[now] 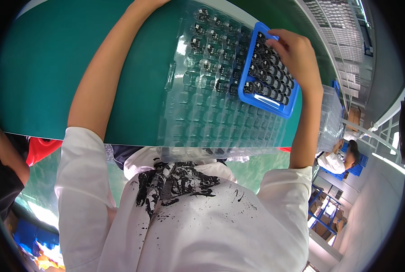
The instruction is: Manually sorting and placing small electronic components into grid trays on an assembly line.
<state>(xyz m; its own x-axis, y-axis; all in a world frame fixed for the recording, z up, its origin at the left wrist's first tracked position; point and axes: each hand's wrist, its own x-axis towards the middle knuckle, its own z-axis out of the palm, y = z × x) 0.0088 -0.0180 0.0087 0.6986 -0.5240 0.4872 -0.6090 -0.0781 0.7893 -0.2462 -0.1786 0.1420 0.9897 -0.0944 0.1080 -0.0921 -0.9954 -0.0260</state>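
My right hand [297, 56] is over the far part of a blue plastic tray [270, 109], its thumb and forefinger bent, with a small gap between their tips. No held part shows there. Rows of small round black parts [270, 80] fill most of the tray. The tray rests on the right side of a clear plastic blister tray [198, 115] with many pockets. Small black-and-silver parts [210, 49] sit in its far pockets, while the nearer ones hold nothing. My left forearm [100, 81] reaches across the table; the left hand [151, 2] is cut off at the top edge, fingers hidden.
The green tabletop [44, 77] has a curved front edge, which the clear tray overhangs toward me. Stacked clear trays [330, 115] stand at the right. Another person's arm [5, 149] is at the far left, beside a red seat [41, 149]. A person in white [336, 161] sits further right.
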